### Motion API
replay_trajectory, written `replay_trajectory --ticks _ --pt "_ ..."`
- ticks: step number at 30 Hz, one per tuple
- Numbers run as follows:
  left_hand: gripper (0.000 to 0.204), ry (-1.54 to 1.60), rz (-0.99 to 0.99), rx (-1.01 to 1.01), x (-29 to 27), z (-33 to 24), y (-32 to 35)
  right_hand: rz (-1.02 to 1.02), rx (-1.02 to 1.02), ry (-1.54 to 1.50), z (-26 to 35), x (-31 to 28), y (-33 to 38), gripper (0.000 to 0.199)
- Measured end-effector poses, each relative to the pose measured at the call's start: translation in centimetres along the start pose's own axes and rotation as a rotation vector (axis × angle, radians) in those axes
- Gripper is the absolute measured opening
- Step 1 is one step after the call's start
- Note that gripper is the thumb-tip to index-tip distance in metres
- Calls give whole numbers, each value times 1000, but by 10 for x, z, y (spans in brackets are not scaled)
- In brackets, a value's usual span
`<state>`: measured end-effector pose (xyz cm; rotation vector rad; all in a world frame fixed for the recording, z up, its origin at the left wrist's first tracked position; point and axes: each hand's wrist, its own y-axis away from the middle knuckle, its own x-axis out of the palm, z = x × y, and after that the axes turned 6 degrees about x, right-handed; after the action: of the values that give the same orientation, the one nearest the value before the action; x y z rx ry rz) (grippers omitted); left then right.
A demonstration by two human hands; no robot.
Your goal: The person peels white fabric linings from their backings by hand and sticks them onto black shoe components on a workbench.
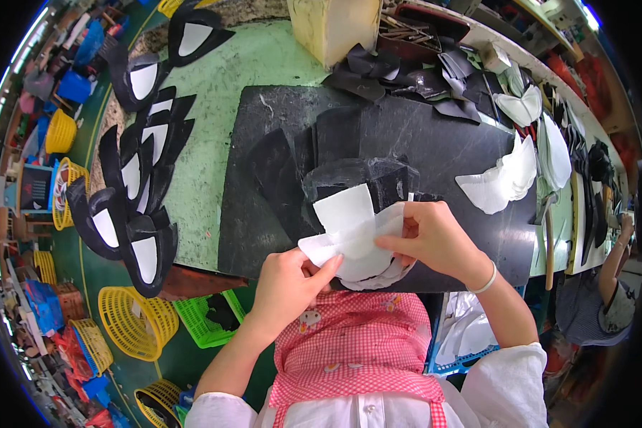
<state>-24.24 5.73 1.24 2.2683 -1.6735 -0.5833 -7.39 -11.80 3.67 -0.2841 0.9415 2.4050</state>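
Observation:
Just in front of me, my left hand (290, 285) pinches the near-left edge of a thin white curved piece of sheet material (346, 246) between thumb and fingers. My right hand (442, 242) has its thumb on top of the same piece, fingers curled behind its right edge. Beneath and beyond it lies a black shoe-upper piece (324, 191), partly covered by a white patch (344, 207). Other white layers show at the near side, partly hidden. More black cut pieces (278, 167) lie beyond on the dark board (260, 114).
Black shoe uppers with white patches (144, 257) overlap along the table's left edge. White pieces (503, 178) lie at the board's right; black scraps (428, 78) and a cream block (334, 32) stand behind. Yellow baskets (132, 324) are on the floor left; another person's arm (612, 260) shows right.

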Motion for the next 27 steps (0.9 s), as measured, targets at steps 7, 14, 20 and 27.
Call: replay_trajectory --ticks 7,14,20,27 --pt "26 -658 -132 862 -8 -3 25 -426 -825 592 -20 14 33 51" --pt "61 -794 19 707 -29 25 26 -396 -503 423 -46 1 47 51" --pt "61 -970 -678 601 -168 46 35 -1100 -276 657 -85 -53 51 36" --pt "30 -700 -814 382 -285 100 -32 -875 -418 634 -97 -74 34 27"
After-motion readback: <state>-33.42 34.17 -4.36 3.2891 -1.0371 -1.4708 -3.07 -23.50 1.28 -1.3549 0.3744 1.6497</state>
